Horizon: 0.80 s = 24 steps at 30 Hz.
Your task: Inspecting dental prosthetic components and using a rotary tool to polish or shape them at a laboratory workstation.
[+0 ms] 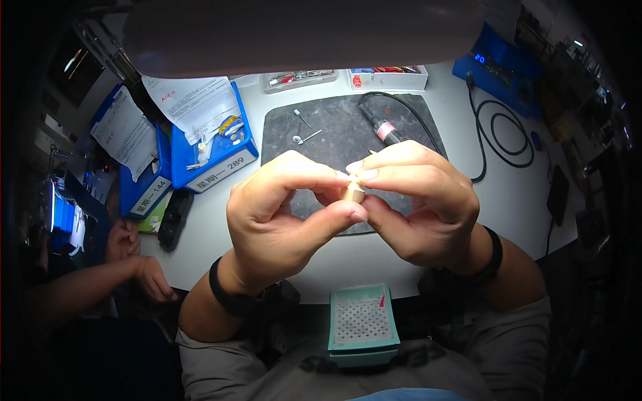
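Above the dark mat [287,127], my left hand [271,207] and my right hand [428,200] meet fingertip to fingertip. Both are closed on a small tan dental die [352,194], a stubby block with a pale, tooth-like top [354,179]. The thumbs press its lower part while the index fingers touch the top; the fingers cover much of it. Just beyond my right hand lies a black handpiece [386,130] with a pink band, its cable running back. Loose rotary tools [307,138] with thin shanks rest on the mat.
Blue trays [212,171] with papers stand at left, beside another person's hands [154,277]. A blue control box [498,75] with coiled cable sits at back right. Tool boxes [389,79] line the back. A lamp hood [301,37] hangs overhead; a teal perforated tray [363,322] is nearest me.
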Each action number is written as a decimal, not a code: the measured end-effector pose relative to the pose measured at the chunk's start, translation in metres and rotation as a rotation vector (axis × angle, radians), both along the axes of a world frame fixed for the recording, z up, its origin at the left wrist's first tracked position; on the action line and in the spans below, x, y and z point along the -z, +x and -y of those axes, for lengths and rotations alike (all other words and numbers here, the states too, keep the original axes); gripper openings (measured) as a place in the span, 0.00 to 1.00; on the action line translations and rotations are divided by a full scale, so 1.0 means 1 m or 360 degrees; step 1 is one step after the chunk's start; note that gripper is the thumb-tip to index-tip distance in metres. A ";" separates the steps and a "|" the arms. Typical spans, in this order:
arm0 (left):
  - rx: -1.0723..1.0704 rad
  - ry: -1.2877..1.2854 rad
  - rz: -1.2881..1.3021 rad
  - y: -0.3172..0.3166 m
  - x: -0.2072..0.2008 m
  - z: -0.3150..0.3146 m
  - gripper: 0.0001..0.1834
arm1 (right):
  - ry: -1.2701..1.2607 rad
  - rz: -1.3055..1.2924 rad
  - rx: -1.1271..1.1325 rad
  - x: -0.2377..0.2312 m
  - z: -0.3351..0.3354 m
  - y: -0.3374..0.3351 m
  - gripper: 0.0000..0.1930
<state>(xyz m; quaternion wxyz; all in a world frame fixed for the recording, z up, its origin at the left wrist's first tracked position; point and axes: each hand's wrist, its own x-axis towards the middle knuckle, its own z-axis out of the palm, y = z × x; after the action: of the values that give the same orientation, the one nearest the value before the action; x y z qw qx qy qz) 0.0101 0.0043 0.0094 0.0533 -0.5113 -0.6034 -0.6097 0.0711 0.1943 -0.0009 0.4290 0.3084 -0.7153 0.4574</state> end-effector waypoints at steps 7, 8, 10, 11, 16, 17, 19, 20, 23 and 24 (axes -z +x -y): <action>-0.0025 0.0163 0.0062 -0.001 0.003 -0.005 0.14 | -0.0028 0.0000 -0.0027 0.000 0.001 0.001 0.16; -0.0019 0.0164 0.0077 -0.001 0.003 -0.005 0.14 | -0.0028 0.0000 -0.0026 0.000 0.001 0.001 0.16; -0.0011 0.0172 0.0103 0.000 0.004 -0.006 0.14 | -0.0023 -0.0018 -0.0020 -0.001 0.001 0.000 0.16; -0.0004 0.0180 0.0129 0.000 0.004 -0.006 0.14 | -0.0024 -0.0017 -0.0020 -0.001 0.001 0.000 0.16; 0.0011 0.0193 0.0171 0.002 0.002 -0.007 0.14 | -0.0026 -0.0006 -0.0001 -0.001 0.000 0.001 0.16; 0.0010 0.0207 0.0203 0.003 0.002 -0.008 0.14 | -0.0027 -0.0006 -0.0001 -0.002 0.000 0.001 0.16; 0.0014 0.0196 0.0189 0.002 0.002 -0.007 0.15 | 0.0005 -0.0005 0.0018 -0.003 0.000 0.003 0.16; 0.0017 0.0187 0.0177 0.001 0.002 -0.007 0.15 | 0.0004 -0.0004 0.0017 -0.003 0.000 0.002 0.16; 0.0030 0.0179 0.0137 -0.001 0.005 -0.005 0.15 | 0.0003 -0.0025 0.0005 -0.002 0.000 0.001 0.16; 0.0029 0.0178 0.0136 -0.002 0.006 -0.005 0.15 | -0.0006 -0.0029 -0.0001 -0.001 0.001 0.000 0.16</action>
<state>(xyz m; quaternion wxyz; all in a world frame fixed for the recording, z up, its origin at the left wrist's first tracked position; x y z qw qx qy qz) 0.0084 0.0090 0.0038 0.0503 -0.4865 -0.5653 -0.6642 0.0713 0.1936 0.0004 0.4359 0.3119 -0.7105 0.4560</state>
